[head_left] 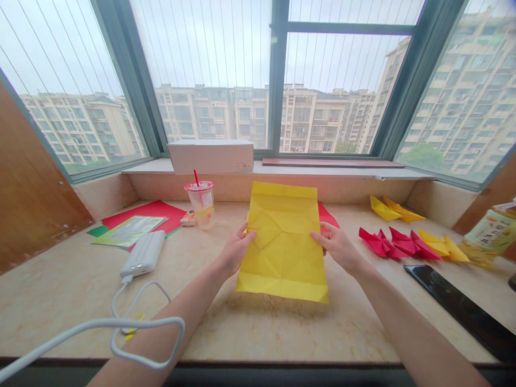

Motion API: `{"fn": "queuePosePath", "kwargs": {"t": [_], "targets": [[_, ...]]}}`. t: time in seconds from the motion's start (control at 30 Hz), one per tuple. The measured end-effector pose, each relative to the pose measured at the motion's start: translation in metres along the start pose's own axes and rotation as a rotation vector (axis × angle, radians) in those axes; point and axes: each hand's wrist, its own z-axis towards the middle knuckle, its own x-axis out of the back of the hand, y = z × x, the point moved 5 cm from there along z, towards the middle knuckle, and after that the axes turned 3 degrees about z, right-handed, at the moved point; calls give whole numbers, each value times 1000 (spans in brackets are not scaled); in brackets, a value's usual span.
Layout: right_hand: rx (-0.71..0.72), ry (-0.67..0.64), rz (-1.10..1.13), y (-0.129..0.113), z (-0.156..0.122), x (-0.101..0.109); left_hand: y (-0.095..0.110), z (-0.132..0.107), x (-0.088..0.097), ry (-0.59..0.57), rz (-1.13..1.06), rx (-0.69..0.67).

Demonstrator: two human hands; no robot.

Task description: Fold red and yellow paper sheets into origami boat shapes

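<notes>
A creased yellow sheet of paper is held up in front of me, above the countertop. Fold lines cross it, and its top and bottom strips bend along creases. My left hand pinches the left edge, thumb on the near face. On the opposite edge my right hand grips it the same way, and the fingers behind the paper are partly hidden. Beyond the sheet a piece of red paper shows at its right side. Folded red paper shapes and yellow folded shapes lie to the right.
On the left are a power bank with a white cable, red paper sheets and a plastic cup with a straw. A black phone and a bottle are at the right. A white box stands on the sill.
</notes>
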Motion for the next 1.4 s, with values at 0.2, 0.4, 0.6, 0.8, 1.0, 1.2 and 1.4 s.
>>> {"fn": "queuePosePath", "kwargs": {"t": [0.2, 0.4, 0.6, 0.8, 1.0, 1.2, 1.4], "targets": [[-15, 17, 23, -5, -4, -2, -3, 2, 2, 45, 4, 30], [-4, -40, 97, -2, -3, -3, 1, 0, 1, 58, -29, 19], [85, -53, 223, -5, -1, -2, 6, -2, -3, 43, -107, 5], [153, 19, 180, -7, -2, 4, 9, -4, 6, 111, -45, -3], [224, 105, 139, -5, 0, 9, 8, 0, 9, 104, -95, 69], [362, 220, -14, -8, 0, 15, 5, -7, -5, -8, -98, 190], [285, 220, 38, -6, 1, 18, 6, -11, -7, -33, 25, 126]]}}
